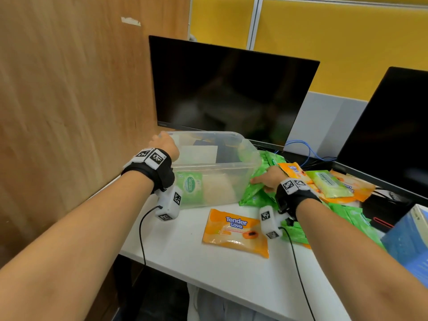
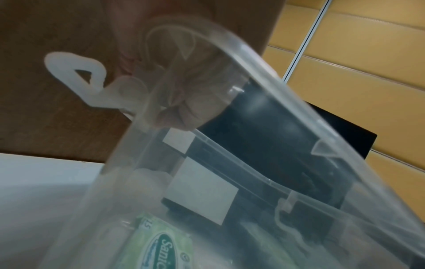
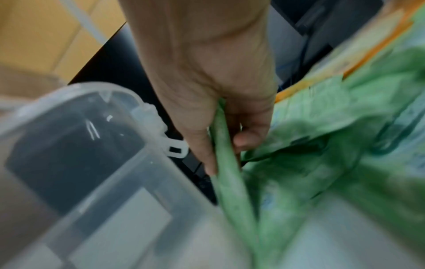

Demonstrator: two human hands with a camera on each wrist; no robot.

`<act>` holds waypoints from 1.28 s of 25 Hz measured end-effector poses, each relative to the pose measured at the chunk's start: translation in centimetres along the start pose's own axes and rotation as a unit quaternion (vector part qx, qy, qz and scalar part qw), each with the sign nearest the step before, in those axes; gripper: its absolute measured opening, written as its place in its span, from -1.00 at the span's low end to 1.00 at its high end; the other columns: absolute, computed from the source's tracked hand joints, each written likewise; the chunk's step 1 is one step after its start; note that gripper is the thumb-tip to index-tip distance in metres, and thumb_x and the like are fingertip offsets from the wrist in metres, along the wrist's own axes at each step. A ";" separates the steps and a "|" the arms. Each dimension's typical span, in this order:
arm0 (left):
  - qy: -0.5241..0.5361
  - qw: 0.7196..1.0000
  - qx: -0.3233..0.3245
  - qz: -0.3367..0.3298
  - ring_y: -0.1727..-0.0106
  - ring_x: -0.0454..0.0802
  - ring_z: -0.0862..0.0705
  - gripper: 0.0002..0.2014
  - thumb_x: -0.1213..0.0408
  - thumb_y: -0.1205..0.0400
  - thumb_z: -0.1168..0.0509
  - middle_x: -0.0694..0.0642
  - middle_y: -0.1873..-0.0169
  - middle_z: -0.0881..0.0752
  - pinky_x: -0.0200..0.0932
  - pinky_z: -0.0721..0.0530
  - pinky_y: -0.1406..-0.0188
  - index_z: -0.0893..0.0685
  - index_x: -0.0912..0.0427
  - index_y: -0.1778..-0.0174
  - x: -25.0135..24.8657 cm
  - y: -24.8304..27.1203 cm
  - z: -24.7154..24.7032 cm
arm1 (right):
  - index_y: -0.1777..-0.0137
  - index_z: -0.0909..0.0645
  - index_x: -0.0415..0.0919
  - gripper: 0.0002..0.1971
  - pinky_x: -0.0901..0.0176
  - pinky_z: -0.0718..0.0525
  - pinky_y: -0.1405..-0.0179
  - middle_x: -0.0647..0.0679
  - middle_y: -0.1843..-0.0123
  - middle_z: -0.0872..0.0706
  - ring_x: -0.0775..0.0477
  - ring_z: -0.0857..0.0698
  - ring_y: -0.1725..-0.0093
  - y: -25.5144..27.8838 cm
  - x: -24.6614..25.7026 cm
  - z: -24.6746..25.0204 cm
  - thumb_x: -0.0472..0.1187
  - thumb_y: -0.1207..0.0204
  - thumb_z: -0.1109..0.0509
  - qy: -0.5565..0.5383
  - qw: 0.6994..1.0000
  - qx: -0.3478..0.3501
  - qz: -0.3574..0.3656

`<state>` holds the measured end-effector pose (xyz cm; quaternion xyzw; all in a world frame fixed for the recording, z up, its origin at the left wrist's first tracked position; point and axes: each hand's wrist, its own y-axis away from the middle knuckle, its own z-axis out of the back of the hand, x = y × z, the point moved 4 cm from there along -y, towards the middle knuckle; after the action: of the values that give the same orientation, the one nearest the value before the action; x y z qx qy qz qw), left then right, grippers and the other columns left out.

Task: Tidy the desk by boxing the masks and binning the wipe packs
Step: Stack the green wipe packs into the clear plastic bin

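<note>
Right hand [image 3: 214, 76] pinching a green wipe pack [image 1: 254, 184] at the clear bin's [image 1: 215, 167] four o'clock; left hand [image 1: 165, 144] curling over its far-left rim. One green pack [image 1: 190, 186] lying inside; orange pack [image 1: 236, 232] waiting on the table [image 1: 185, 251]; heaped packs [image 1: 328, 184] at three o'clock.

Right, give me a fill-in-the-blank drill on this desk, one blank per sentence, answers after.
1. The left hand grips the rim of the clear ____.
2. The right hand pinches a pack coloured ____.
3. The orange pack lying alone on the desk reads Tender ____.
4. The green pack already inside the bin reads ____.

Answers: bin; green; Love; Sanicare
</note>
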<state>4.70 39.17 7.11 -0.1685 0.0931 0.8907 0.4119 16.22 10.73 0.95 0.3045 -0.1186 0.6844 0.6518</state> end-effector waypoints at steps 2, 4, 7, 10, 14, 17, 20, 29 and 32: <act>0.000 1.000 -0.001 0.005 -0.55 0.33 -0.31 -0.39 0.42 -0.63 -0.17 0.35 -0.53 -0.28 0.17 -0.35 -0.52 -0.13 0.33 -0.61 0.0 0.1 0.1 | 0.04 -0.51 -0.30 -0.73 0.10 -0.64 0.43 -0.18 0.24 -0.63 -0.09 -0.61 0.40 0.5 1.0 1.0 -0.21 -0.43 -0.54 -0.044 0.998 -0.047 -0.004; 0.002 1.000 0.002 0.008 -0.55 0.33 -0.31 -0.38 0.42 -0.63 -0.16 0.36 -0.54 -0.27 0.15 -0.36 -0.52 -0.10 0.37 -0.61 0.0 0.0 0.1 | 0.00 -0.55 -0.34 -0.82 -0.01 -0.70 0.24 -0.26 0.04 -0.70 -0.25 -0.70 0.16 1.3 2.5 3.4 -0.26 -0.48 -0.41 -0.055 0.983 -0.171 0.037; 0.011 1.000 0.007 0.005 -0.54 0.34 -0.33 -0.40 0.41 -0.64 -0.15 0.35 -0.53 -0.26 0.16 -0.37 -0.52 -0.14 0.35 -0.61 -0.1 -0.2 0.1 | -0.15 -0.49 -0.29 -0.73 -0.03 -0.65 0.12 -0.27 -0.04 -0.72 -0.29 -0.69 -0.01 4.6 6.1 6.6 -0.24 -0.49 -0.34 -0.125 0.915 -0.335 0.185; 0.034 0.999 0.017 0.004 -0.54 0.34 -0.33 -0.41 0.40 -0.66 -0.12 0.33 -0.56 -0.24 0.18 -0.39 -0.51 -0.13 0.31 -0.62 -0.1 -0.3 0.2 | -0.12 -0.49 -0.22 -0.74 0.03 -0.69 0.12 -0.19 0.04 -0.75 -0.19 -0.73 0.08 6.8 11.1 5.3 -0.26 -0.45 -0.39 -0.145 0.899 -0.267 0.315; 0.054 0.998 0.018 0.000 -0.54 0.33 -0.34 -0.43 0.38 -0.67 -0.10 0.32 -0.56 -0.24 0.13 -0.39 -0.48 -0.14 0.31 -0.63 -0.1 -0.2 0.2 | -0.22 -0.52 -0.23 -0.72 0.09 -0.55 0.01 -0.24 -0.13 -0.72 -0.26 -0.68 -0.16 6.9 15.9 -1.5 -0.33 -0.51 -0.32 0.089 0.941 -0.082 0.316; 0.055 0.998 0.010 0.001 -0.53 0.33 -0.36 -0.43 0.36 -0.67 -0.12 0.32 -0.55 -0.26 0.14 -0.39 -0.49 -0.14 0.30 -0.63 -0.1 -0.2 0.1 | -0.32 -0.52 -0.16 -0.68 0.03 -0.55 -0.18 -0.20 -0.30 -0.65 -0.24 -0.62 -0.29 5.6 17.4 -5.2 -0.25 -0.57 -0.29 0.177 0.943 0.006 0.281; 0.054 0.998 0.008 0.006 -0.55 0.32 -0.33 -0.41 0.38 -0.67 -0.11 0.32 -0.57 -0.23 0.14 -0.36 -0.52 -0.11 0.29 -0.64 -0.1 -0.2 0.1 | 0.01 -0.69 0.31 -0.72 0.04 -0.64 -0.14 0.02 -0.27 -0.71 -0.10 -0.69 -0.15 3.3 16.9 -6.5 0.09 -0.26 -0.54 0.333 0.912 0.089 0.222; 0.054 0.998 0.009 0.008 -0.57 0.32 -0.30 -0.32 0.39 -0.65 -0.12 0.31 -0.59 -0.20 0.18 -0.34 -0.54 0.01 0.26 -0.68 -0.1 -0.3 -0.4 | -0.53 -0.48 -0.06 -0.47 0.06 -0.61 -0.26 -0.12 -0.38 -0.63 -0.18 -0.64 -0.24 6.6 16.0 -4.5 -0.16 -0.55 -0.43 0.464 0.854 0.041 0.232; 0.058 0.998 0.007 0.008 -0.60 0.30 -0.26 -0.32 0.40 -0.66 -0.10 0.30 -0.62 -0.15 0.16 -0.31 -0.57 0.04 0.25 -0.69 0.0 -0.2 -0.4 | -0.48 -0.53 -0.04 -0.45 -0.04 -0.64 -0.31 -0.11 -0.35 -0.66 -0.20 -0.66 -0.23 5.2 15.9 -5.6 0.00 -0.49 -0.49 0.413 0.884 0.078 0.206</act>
<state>4.99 39.19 6.78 -0.2161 0.1242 0.8819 0.4003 10.32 26.27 6.84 0.0126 0.1548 0.8742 0.4600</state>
